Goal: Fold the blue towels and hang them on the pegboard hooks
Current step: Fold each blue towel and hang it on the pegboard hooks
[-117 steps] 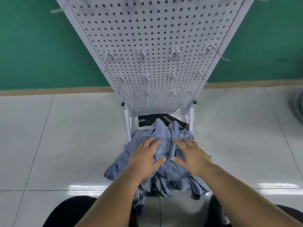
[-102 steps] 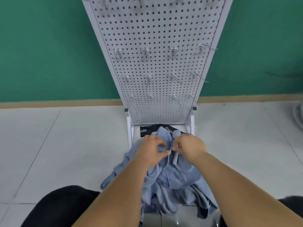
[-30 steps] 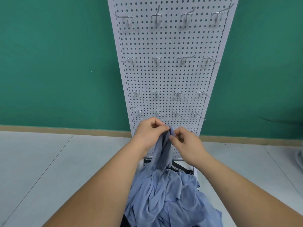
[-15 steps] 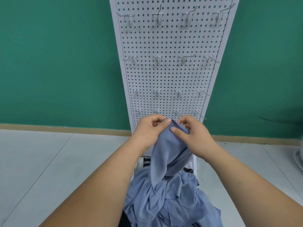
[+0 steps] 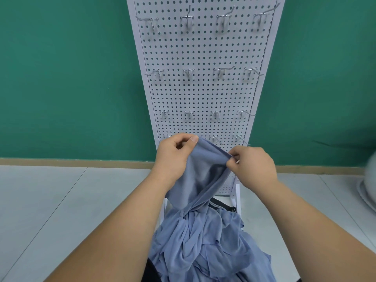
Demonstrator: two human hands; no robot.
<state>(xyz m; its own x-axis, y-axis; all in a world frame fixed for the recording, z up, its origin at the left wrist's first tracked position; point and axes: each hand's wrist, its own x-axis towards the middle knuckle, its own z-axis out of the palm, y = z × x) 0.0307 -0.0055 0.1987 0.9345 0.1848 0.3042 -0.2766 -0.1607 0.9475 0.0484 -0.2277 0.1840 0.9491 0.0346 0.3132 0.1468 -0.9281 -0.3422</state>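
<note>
the left hand (image 5: 175,157) pinches one end of the top hem of a blue towel (image 5: 203,174) between thumb and curled fingers; the right hand (image 5: 252,163) pinches the other end in the same way, so each grip is closed tight on cloth and neither has a finger free; the hem runs between them from side to side, a little higher at the left grip; from that line the towel's long axis drops straight down and back toward the person, narrowing into a twist where it meets the heap (image 5: 203,241) of other blue cloth below; that is what the next move seems to turn on, since the lower end is not free and would need lifting clear before any fold; the pegboard (image 5: 203,94) stands upright just beyond both hands, its hooks (image 5: 188,72) all bare and all above the grips; both hands look about equally near it.

the towel's lower corners are buried in the heap; how many towels lie there cannot be told; the heap is cut off at the bottom edge; the lowest row of hooks is partly hidden behind the hands; a dark item (image 5: 222,206) behind the heap is too covered to name.
</note>
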